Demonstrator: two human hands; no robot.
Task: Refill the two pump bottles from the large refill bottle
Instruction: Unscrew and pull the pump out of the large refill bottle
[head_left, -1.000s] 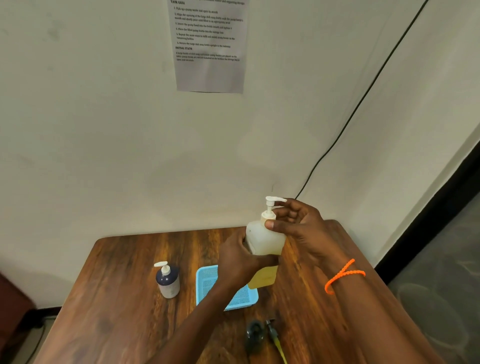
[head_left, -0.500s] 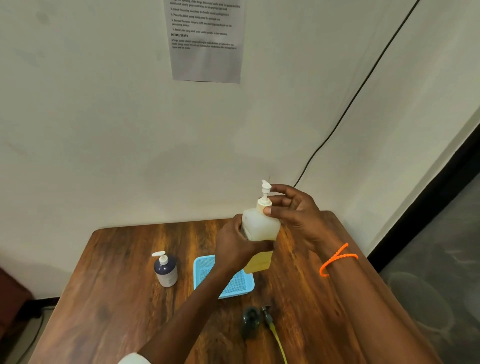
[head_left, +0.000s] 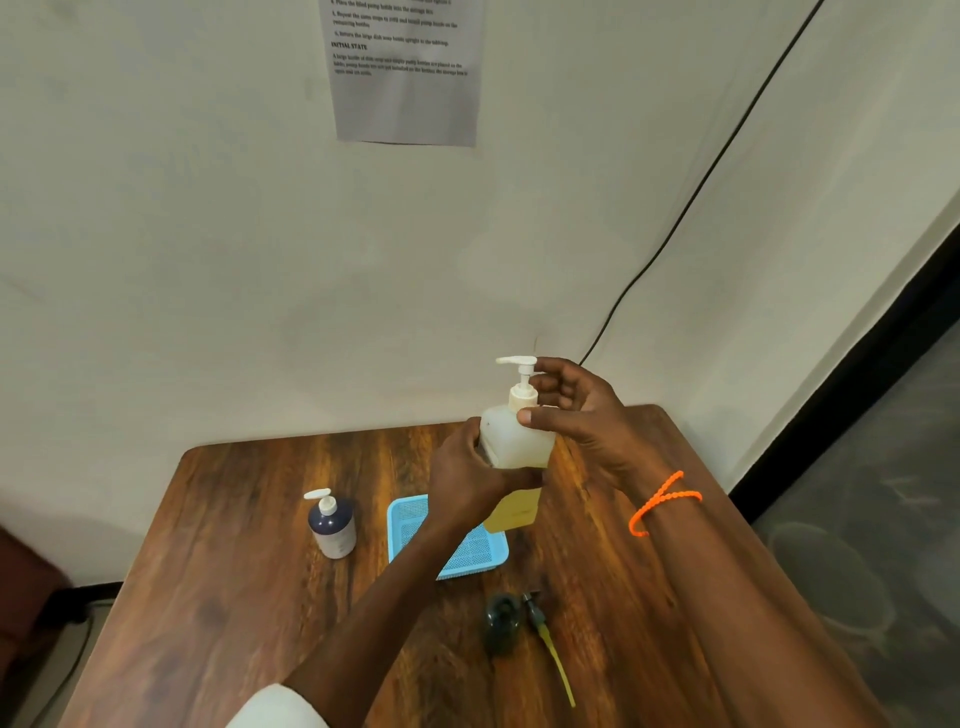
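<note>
Nearest us a loose pump head (head_left: 535, 621) lies on the table (head_left: 218, 597), its tube pointing toward us, probably awaiting its bottle. Beyond it our left hand (head_left: 470, 480) wraps the pale bottle (head_left: 514, 439), steadying it upright above the blue tray (head_left: 415, 517). Our right hand (head_left: 576, 415) pinches its collar, apparently to twist it, nozzle pointing left.

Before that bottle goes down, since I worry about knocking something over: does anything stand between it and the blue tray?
Nothing visible does. The bottle is held above the blue tray by the left hand and right hand; only the left forearm crosses over it.
</note>
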